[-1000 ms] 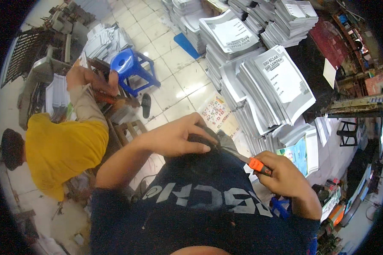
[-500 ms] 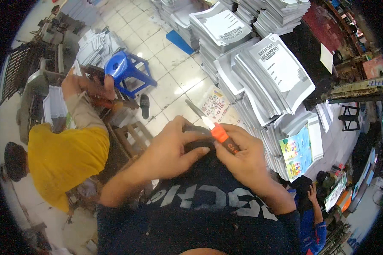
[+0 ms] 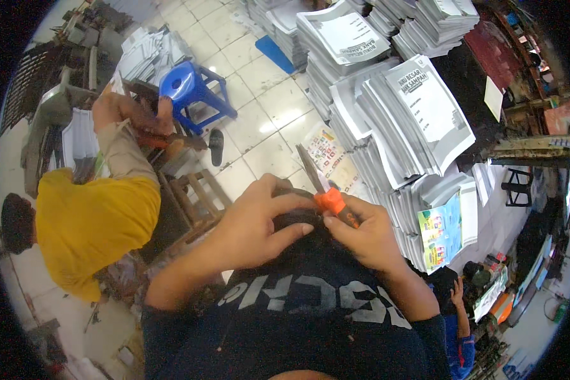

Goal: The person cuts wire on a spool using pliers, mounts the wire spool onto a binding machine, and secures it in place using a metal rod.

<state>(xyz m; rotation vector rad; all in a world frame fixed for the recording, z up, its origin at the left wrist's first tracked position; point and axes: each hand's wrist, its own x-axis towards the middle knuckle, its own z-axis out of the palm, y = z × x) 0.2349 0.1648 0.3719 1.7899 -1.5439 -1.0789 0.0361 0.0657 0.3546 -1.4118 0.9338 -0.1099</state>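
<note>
In my right hand (image 3: 368,237) is a knife (image 3: 330,201) with an orange and black handle. Its narrow metal blade points up and slightly left, away from me. My left hand (image 3: 250,218) closes its thumb and fingers around a dark, curved thing (image 3: 290,219) in front of my black shirt. What that thing is I cannot make out, since it merges with the shirt. My left fingertips are close beside the knife's handle, and the two hands nearly meet.
Tall stacks of printed sheets (image 3: 392,120) rise at the right. Ahead are a blue stool (image 3: 193,95), a dark sandal (image 3: 216,147) and a printed sheet (image 3: 326,158) on the tiled floor. A person in yellow (image 3: 98,228) works at the left; another person's blue sleeve (image 3: 465,351) shows lower right.
The knife's blade has swung a little to the right and stands slightly steeper. My hands stay close together with the same holds. The surroundings have shifted slightly in view.
</note>
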